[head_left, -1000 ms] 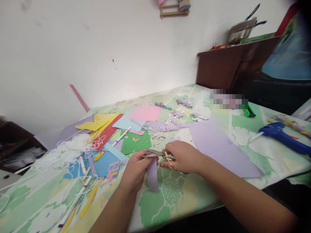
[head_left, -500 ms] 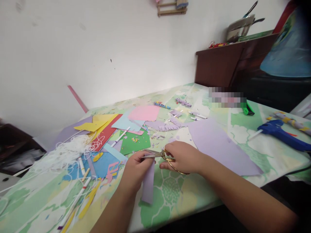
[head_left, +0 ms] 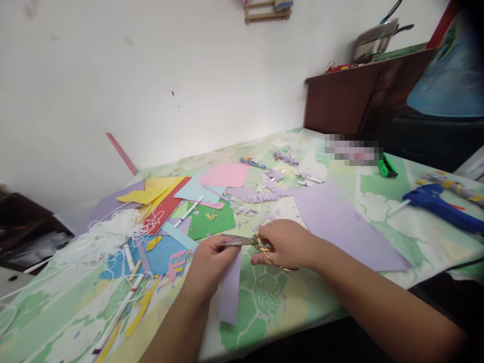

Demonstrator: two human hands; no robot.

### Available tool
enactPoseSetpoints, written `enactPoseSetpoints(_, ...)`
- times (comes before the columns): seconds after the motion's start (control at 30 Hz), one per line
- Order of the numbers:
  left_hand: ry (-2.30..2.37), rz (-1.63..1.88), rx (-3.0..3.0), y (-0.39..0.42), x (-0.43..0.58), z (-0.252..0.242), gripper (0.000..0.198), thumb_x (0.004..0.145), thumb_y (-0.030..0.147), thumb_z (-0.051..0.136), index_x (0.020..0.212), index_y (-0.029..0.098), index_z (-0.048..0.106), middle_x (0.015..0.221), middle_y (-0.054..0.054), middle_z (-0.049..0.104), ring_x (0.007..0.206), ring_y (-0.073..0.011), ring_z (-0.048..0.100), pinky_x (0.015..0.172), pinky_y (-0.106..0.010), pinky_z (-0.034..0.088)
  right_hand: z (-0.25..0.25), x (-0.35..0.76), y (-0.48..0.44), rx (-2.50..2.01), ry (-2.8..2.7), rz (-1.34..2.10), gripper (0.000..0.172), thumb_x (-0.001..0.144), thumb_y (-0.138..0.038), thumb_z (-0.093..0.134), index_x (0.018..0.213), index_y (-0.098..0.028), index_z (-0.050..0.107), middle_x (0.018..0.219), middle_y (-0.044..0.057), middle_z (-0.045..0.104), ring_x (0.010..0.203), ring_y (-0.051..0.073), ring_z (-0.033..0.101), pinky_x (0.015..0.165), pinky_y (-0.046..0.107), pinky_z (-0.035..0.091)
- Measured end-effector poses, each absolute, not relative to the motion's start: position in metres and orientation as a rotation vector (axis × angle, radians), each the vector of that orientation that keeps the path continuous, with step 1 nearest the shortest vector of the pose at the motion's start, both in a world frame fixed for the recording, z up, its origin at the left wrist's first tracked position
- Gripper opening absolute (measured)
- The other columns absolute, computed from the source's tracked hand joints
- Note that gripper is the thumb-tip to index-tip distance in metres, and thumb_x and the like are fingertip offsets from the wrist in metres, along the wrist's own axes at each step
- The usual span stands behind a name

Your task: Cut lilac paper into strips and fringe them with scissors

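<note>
My left hand (head_left: 212, 262) is closed on a lilac paper strip (head_left: 230, 295), whose lower end hangs down toward the table's front edge. In my right hand (head_left: 283, 244) are gold-handled scissors (head_left: 247, 241), with my fingers through the loops. The blades point left and lie across the top of the strip, right by my left fingers. How much paper sits between the blades is hidden. A large lilac sheet (head_left: 344, 222) lies to the right of my right hand. Beyond my hands rests a fringed lilac strip (head_left: 257, 195).
Coloured paper, including a green sheet (head_left: 209, 222) and a pink sheet (head_left: 225, 175), covers the table's left and middle. Tangled white string (head_left: 100, 242) spreads at left. A blue glue gun (head_left: 442, 204) and green cutter (head_left: 387, 165) lie at right.
The scissors and my right hand have shifted very slightly to the right. The strip's lower end hangs a little lower and farther left. Both hands keep their hold.
</note>
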State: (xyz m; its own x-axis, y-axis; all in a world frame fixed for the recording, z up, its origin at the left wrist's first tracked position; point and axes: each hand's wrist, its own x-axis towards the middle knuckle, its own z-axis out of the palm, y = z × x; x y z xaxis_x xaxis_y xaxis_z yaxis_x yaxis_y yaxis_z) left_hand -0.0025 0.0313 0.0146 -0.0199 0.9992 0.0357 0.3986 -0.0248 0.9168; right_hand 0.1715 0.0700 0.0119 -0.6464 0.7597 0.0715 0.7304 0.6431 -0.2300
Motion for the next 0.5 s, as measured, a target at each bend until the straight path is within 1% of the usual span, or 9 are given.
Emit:
enactPoseSetpoints(0.13,1.526,1.020,1.520,0.0312,-0.0032,0.0147,0.016,0.064,0.029,0.053,0.067,0.017,0.064,0.066,-0.001,0.062,0.064,-0.0151,0.053,0.058,-0.024,0.038,0.0129,0.1715,0.0703,-1.233,-2.711,0.214,0.054,0.062,-0.069,0.030,0.064,-0.020,0.050,0.057,0.001,0.054,0.051,0.014,0.046,0.042,0.023,0.018)
enactPoseSetpoints(0.33,1.547,0.987,1.455,0.0300,-0.0055,0.0131,0.018,0.063,0.033,0.054,0.064,0.017,0.062,0.057,0.002,0.057,0.050,-0.0099,0.047,0.045,-0.019,0.033,0.0144,0.1711,0.0720,-1.252,-2.743,0.179,0.054,0.062,-0.069,0.031,0.064,-0.019,0.052,0.057,0.002,0.055,0.052,0.014,0.047,0.043,0.023,0.017)
enactPoseSetpoints(0.5,1.490,1.008,1.375,0.0289,-0.0045,0.0138,0.016,0.061,0.031,0.056,0.063,0.016,0.061,0.055,0.003,0.056,0.046,-0.0083,0.045,0.043,-0.019,0.031,0.0135,0.1722,0.0732,-1.234,-2.754,0.195,0.053,0.063,-0.068,0.032,0.062,-0.019,0.052,0.056,0.002,0.056,0.051,0.013,0.047,0.043,0.023,0.017)
